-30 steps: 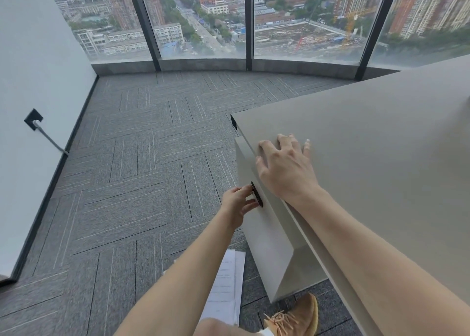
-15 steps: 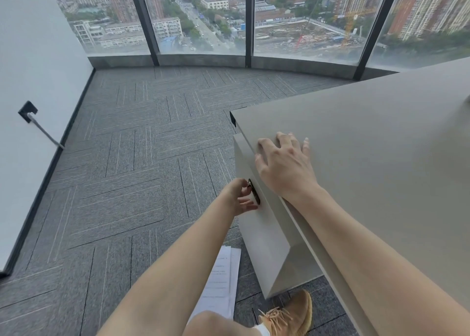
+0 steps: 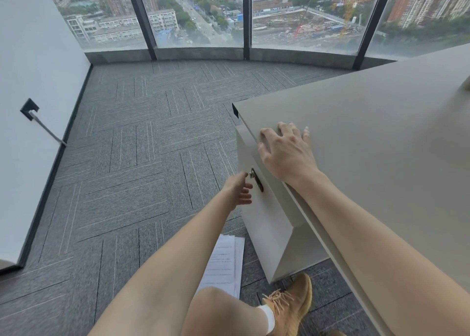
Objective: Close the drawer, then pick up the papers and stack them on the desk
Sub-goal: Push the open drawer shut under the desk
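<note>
The beige drawer [image 3: 256,218] sits under the left edge of the desk [image 3: 376,137], its front close under the desk edge. A dark handle plate with a small metal key [image 3: 255,180] is on the drawer front. My left hand [image 3: 240,189] hovers just left of the handle, fingers loosely apart, holding nothing. My right hand [image 3: 286,152] lies flat on the desk's edge above the drawer, fingers spread. White printed papers [image 3: 223,262] lie on the carpet below the drawer, partly hidden by my left arm and knee.
Grey carpet tiles [image 3: 142,173] stretch left to a white wall with a black socket and cable [image 3: 30,109]. Floor-length windows [image 3: 198,15] curve across the back. My knee [image 3: 218,310] and tan shoe [image 3: 292,302] are near the drawer's lower corner.
My left hand has let go of the drawer handle and drawn slightly back to the left, fingers opening. The right hand stays on the desk edge. My knee has risen into view.
</note>
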